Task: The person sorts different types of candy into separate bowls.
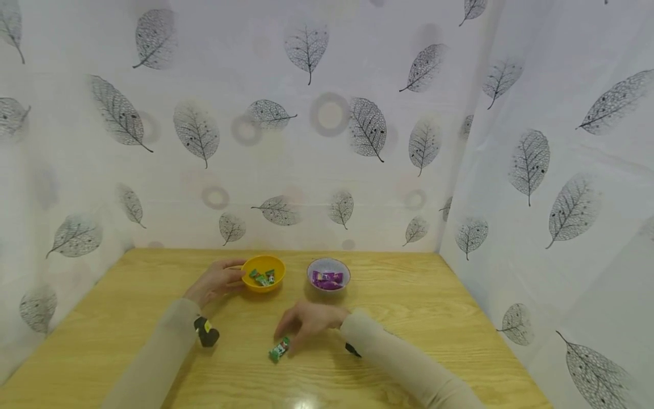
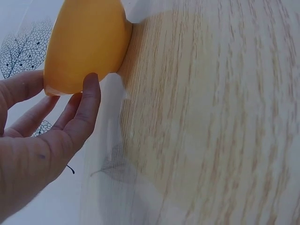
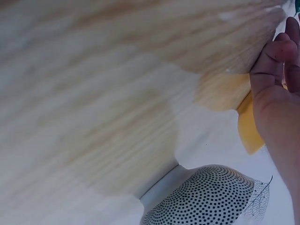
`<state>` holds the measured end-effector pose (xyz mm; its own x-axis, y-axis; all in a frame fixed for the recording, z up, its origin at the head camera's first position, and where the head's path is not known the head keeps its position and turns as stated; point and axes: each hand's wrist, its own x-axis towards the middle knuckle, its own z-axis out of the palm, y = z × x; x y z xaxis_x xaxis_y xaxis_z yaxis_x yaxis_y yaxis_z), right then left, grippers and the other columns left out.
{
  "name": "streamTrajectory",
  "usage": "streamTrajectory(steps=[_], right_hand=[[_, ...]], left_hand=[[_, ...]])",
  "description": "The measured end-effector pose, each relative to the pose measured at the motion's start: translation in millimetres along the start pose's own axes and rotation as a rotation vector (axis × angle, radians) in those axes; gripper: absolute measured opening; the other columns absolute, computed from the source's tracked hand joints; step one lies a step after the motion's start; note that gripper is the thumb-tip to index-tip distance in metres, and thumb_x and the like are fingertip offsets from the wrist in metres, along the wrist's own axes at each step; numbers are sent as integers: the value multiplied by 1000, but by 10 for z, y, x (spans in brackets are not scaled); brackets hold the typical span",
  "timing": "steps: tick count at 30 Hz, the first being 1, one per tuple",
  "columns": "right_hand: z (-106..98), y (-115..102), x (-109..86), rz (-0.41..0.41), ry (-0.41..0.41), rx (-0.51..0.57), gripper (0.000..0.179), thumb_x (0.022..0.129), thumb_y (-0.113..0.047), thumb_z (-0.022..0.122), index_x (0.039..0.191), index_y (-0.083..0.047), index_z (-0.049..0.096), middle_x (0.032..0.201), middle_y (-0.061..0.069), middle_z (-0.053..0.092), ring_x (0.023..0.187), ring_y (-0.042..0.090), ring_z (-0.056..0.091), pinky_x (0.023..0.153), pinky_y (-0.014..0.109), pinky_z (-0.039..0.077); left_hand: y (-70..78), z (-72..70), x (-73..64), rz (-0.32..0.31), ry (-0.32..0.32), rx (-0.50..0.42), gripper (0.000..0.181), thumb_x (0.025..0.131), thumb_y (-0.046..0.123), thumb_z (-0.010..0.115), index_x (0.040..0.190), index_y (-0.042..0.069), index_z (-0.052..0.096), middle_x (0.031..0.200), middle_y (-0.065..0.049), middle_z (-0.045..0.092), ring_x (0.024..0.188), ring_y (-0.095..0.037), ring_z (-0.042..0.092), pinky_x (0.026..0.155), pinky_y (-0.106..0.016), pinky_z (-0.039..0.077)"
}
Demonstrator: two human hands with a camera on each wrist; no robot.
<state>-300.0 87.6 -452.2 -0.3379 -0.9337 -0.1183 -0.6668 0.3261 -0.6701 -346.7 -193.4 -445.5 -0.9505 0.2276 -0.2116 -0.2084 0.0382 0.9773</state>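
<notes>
My left hand [image 1: 218, 282] is at the left side of a yellow bowl [image 2: 89, 47], its fingers and thumb spread about the rim and outer wall. Several small green-wrapped candies [image 1: 263, 279] lie inside this bowl. Lower on the table, my right hand [image 1: 313, 321] reaches down over a single green-wrapped candy [image 1: 279, 350]. Thumb and fingers stand apart, with their tips right beside the wrapper. In the right wrist view, only a sliver of green shows past the fingertips at the top right corner.
To the right of the yellow bowl stands a white bowl [image 1: 329, 264] with purple-wrapped candies [image 1: 327, 280]; its dotted outside shows in the right wrist view. Both stand near the back of a wooden table [image 1: 409, 307]. Leaf-printed curtains [image 1: 327, 170] hang behind and at the sides.
</notes>
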Motion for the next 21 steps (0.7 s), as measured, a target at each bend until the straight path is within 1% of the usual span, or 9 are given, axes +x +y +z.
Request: streamTrajectory(steps=[4,6,8,11,16,21], right_hand=[[11,-8,-1,-33,-12,-87,42,71,-26,77,110,-20,64,107,-16,57,98,-4,50,87,15,38],[21,0,-3,-34,-6,-106,41,71,-25,77,110,-21,65,107,-16,57,98,-4,49,87,14,38],[35,6,2,-28,-1,-105,39,72,-24,76,109,-21,65,106,-16,56,97,-4,49,87,15,37],[47,6,9,-17,10,-103,36,72,-22,76,107,-21,66,104,-16,56,95,-3,49,84,15,38],[51,2,21,-12,26,-129,30,74,-23,75,103,-22,68,100,-16,55,89,-2,49,78,14,42],[58,3,27,3,39,-139,26,75,-23,74,100,-23,69,97,-16,55,85,-1,50,75,14,43]], left_hand=[[7,4,2,4,-3,13,50,91,3,50,137,-3,31,133,-29,36,102,-28,56,88,-43,45],[11,10,10,3,0,12,50,91,3,50,137,-3,32,133,-29,37,100,-27,57,88,-43,45],[5,6,9,8,-9,12,50,91,3,50,137,-3,31,133,-29,36,102,-27,57,89,-43,44],[2,5,7,1,-3,-2,49,91,3,50,137,-2,32,134,-27,36,104,-28,56,89,-42,45],[15,-5,-17,20,-20,25,49,92,5,49,137,-3,30,135,-28,33,110,-32,51,89,-42,44],[25,-11,-35,20,-24,22,51,92,6,50,138,-3,30,136,-29,31,112,-34,49,90,-43,44]])
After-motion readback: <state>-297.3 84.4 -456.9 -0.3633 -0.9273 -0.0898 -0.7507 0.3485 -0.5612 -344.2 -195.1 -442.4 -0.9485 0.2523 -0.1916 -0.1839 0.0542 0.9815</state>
